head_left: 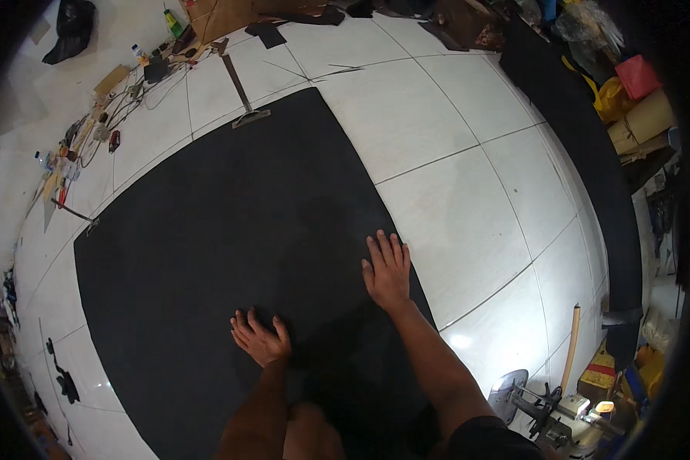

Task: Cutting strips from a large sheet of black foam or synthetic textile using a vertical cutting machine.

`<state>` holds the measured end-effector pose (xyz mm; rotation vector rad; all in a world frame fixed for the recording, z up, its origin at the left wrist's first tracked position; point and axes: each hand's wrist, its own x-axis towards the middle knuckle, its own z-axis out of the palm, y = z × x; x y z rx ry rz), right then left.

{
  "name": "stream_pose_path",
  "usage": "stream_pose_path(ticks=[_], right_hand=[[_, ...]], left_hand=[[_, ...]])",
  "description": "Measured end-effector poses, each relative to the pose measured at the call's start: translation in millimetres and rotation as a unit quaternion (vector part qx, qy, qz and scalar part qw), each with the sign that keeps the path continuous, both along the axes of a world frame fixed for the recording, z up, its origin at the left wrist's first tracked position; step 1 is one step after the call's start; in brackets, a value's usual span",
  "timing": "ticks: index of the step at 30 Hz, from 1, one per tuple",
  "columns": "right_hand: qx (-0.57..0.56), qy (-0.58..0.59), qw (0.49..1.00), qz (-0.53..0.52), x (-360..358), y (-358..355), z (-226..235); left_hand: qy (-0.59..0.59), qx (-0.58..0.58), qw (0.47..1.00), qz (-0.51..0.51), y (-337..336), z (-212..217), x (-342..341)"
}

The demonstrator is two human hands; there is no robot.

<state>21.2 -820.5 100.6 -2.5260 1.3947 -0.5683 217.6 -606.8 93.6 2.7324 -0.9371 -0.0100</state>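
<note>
A large matte black sheet point(207, 207) lies spread over the tiled floor. My left hand point(262, 337) rests on it near the middle of the near part, palm down with fingers apart. Further right and forward, my right hand point(389, 274) presses flat along the sheet's right edge, its fingers stretched out and pointing away from me. Neither hand holds anything. On the far edge sits the flat plate of a metal tool with a long handle point(238, 84). Another slim long-handled tool point(75, 211) touches the sheet's far-left corner.
White tiles point(445, 169) border the sheet. A long black strip point(590, 161) runs down the right, beside rolls and bags. A machine with a round metal disc point(507, 392) and a wooden stick point(571, 349) stand near right. Cables and small tools point(103, 130) line the far left.
</note>
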Motion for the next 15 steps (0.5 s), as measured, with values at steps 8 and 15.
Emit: stream_pose_path(ticks=[8,15], right_hand=[[-0.008,0.046,0.998,0.033,17,-31,-3],[-0.001,0.036,0.998,0.042,52,-83,-7]], left_hand=[[0.021,0.019,1.000,0.006,-2,3,0],[0.026,0.033,0.999,0.013,-4,5,-3]])
